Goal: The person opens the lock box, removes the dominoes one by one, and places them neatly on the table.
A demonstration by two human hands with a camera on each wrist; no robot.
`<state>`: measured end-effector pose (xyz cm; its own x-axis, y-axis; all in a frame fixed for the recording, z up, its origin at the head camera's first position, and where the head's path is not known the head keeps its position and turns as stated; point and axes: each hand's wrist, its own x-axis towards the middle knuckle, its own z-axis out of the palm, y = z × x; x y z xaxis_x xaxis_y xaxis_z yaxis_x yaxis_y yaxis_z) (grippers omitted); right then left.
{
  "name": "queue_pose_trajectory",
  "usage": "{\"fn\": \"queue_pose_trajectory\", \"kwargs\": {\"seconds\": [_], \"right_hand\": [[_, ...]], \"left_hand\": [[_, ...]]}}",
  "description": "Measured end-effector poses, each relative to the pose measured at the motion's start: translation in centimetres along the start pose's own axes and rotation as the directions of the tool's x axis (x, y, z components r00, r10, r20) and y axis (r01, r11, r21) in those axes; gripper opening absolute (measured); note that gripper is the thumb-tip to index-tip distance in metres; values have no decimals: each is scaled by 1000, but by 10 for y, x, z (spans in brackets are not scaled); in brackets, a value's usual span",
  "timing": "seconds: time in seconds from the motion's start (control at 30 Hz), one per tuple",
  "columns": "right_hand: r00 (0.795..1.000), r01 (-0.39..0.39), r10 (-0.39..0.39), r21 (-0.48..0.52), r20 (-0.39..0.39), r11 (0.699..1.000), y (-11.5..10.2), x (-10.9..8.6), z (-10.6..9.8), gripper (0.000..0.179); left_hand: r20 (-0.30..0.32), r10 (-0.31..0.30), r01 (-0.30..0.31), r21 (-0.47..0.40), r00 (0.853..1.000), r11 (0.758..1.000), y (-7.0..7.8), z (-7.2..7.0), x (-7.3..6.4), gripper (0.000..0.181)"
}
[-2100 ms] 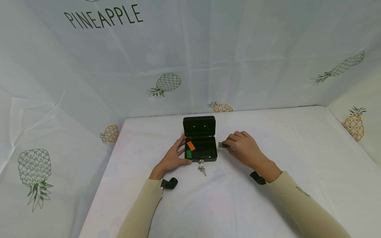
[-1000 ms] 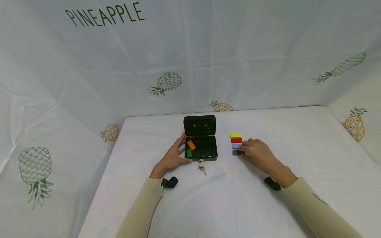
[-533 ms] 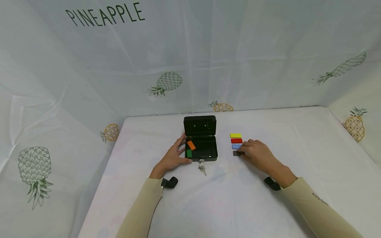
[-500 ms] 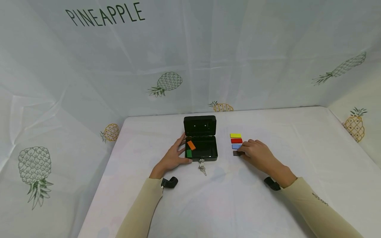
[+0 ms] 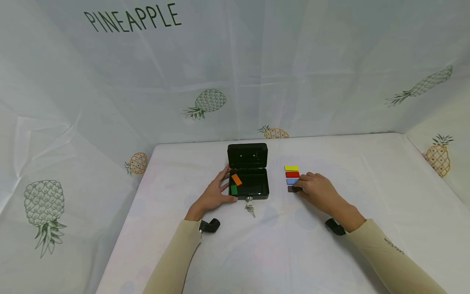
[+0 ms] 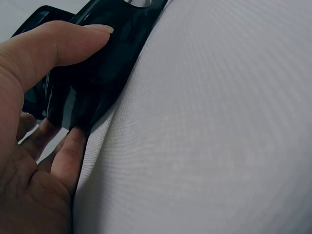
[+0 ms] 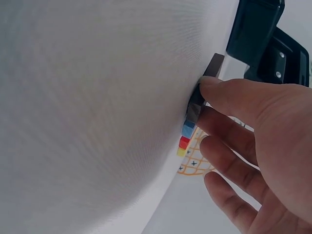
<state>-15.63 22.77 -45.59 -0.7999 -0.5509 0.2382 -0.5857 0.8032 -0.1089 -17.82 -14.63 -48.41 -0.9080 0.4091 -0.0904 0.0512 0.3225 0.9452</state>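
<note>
In the head view a small black cash box (image 5: 257,197) stands with its lid (image 5: 247,156) raised. My left hand (image 5: 213,197) grips its left front corner; in the left wrist view the thumb (image 6: 68,43) lies on the front and fingers touch the side. Inside are an orange block (image 5: 236,179), a green block (image 5: 233,189) and a dark brown piece at the back left corner. Right of the box my right hand (image 5: 318,192) pinches a dark block (image 7: 212,65) low at the table between thumb and index finger. Behind it lie blue (image 5: 291,181), red (image 5: 292,174) and yellow (image 5: 291,168) blocks in a column.
Keys (image 5: 250,208) hang from the lock at the box's front. A white cloth covers the table (image 5: 249,257). Behind it rises a pale curtain (image 5: 312,81) printed with pineapples.
The right hand has carried the dark block from beside the box rightward, down to the front of the coloured column. It has held there over the last half second. The left hand stays on the box.
</note>
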Motion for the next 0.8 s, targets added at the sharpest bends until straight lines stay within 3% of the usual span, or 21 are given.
{"fn": "queue_pose_trajectory", "kwargs": {"seconds": [0.37, 0.8], "right_hand": [[999, 12, -12, -4, -47, 1000, -9, 5, -5, 25], [987, 86, -83, 21, -135, 996, -33, 23, -10, 25]], "left_hand": [[-2, 1, -1, 5, 1000, 1000, 0, 0, 0, 120], [-8, 5, -4, 17, 1000, 1000, -2, 1, 1, 119]]}}
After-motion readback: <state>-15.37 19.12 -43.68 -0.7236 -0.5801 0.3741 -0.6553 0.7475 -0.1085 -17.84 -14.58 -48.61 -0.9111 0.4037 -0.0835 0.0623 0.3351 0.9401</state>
